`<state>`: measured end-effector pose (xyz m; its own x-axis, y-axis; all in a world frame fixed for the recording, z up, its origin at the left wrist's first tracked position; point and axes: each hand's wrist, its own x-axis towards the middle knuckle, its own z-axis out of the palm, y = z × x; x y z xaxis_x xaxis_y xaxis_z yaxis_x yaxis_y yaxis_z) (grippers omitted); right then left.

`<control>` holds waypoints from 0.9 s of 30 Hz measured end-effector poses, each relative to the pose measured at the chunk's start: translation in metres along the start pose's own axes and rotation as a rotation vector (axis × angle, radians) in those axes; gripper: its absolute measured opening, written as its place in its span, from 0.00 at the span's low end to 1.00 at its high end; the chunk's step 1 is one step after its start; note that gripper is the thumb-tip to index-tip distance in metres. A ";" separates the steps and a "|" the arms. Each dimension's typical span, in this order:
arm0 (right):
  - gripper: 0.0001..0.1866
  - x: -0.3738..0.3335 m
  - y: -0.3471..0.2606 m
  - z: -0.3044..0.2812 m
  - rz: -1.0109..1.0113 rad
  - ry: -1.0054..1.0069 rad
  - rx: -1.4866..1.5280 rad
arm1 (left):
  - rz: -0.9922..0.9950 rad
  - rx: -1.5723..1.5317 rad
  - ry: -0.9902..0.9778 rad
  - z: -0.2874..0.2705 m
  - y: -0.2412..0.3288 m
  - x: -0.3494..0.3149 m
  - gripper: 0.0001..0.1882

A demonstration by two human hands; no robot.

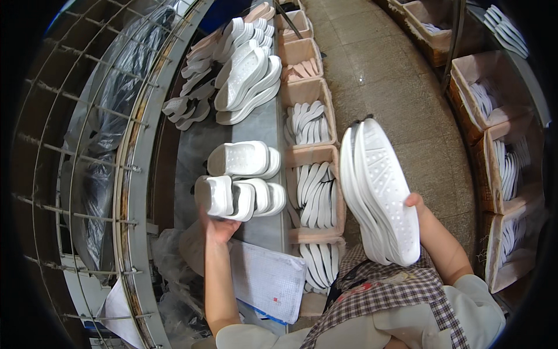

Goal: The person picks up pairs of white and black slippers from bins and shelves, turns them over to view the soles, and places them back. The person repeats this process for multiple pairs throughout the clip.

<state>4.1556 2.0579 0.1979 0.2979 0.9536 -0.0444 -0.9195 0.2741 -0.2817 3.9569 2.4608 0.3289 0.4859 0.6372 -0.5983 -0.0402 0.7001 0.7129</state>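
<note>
Right hand [416, 203]: clasped round the right edge of a stack of white soles [378, 192], thumb showing at the side, remaining fingers hidden behind.
Left hand [222, 228]: touching the near end of a group of loose white soles [238, 198]; partly hidden and a little blurred, so cannot tell whether gripping or only steadying.
Held stack: up in front of the checked apron [401, 291], tilted and close to on end, several layers nested, dimpled face outward.
Loose group: on the grey surface [251, 132], in short overlapping rows (near ends not quite flush).
Far piles [247, 81]: more soles, farther along the same surface.
Baskets [317, 152]: cloth-lined, in a row just right of the surface, with soles inside.
White sheet [267, 279]: gridded, near the left hand on the side toward the body.
Stack care: best to squeeze evenly through every layer, keeping edges matched and toes pointing one way.
Left-hand care: better to square the rows from the near end, without pushing neighbours askew.
Likely slip: inner layers sliding out under a slack thumb (smooth-looking, so worth watching).
</note>
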 end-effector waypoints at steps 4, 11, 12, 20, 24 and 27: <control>0.46 -0.019 0.017 -0.002 -0.044 0.065 0.035 | 0.069 -0.096 0.077 -0.005 -0.003 0.010 0.30; 0.44 -0.046 0.025 -0.013 -0.060 0.112 0.062 | 0.134 -0.048 -0.017 0.001 -0.006 0.011 0.32; 0.44 -0.047 0.024 -0.015 -0.048 0.111 0.059 | 0.126 -0.049 -0.011 0.003 -0.006 0.011 0.31; 0.43 -0.096 0.004 -0.030 -0.007 0.152 0.042 | 0.115 -0.099 0.179 0.017 -0.003 0.016 0.36; 0.44 -0.118 -0.004 -0.042 -0.062 0.206 0.032 | 0.105 0.004 -0.015 0.019 -0.002 0.022 0.35; 0.44 -0.129 -0.009 -0.048 -0.080 0.216 0.023 | 0.113 -0.001 0.005 0.015 0.000 0.030 0.33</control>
<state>4.1377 1.9263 0.1605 0.4159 0.8805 -0.2276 -0.8955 0.3530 -0.2709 3.9845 2.4754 0.3161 0.4740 0.7139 -0.5155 -0.0956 0.6237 0.7758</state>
